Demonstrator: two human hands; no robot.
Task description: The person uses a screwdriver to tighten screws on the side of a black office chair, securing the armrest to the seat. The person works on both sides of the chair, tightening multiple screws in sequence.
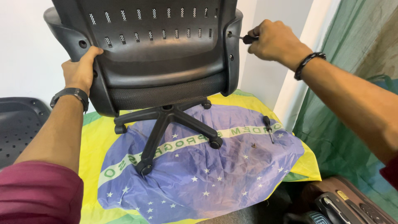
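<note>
In the head view, the left hand (pixel 81 68) is gripping the left edge of the black plastic office chair (pixel 153 54), standing on a flag-draped counter (pixel 199 174). The right hand (pixel 271 41) is closing around a black-handled screwdriver (pixel 244 38), pressing its tip into the chair's right side. A second screwdriver (pixel 268 127) is lying on the flag.

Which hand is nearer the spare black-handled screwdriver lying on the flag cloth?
Right. The right hand is above the spare black-handled screwdriver, holding another screwdriver at the black office chair's right edge; the left hand grips the chair's far left edge.
</note>
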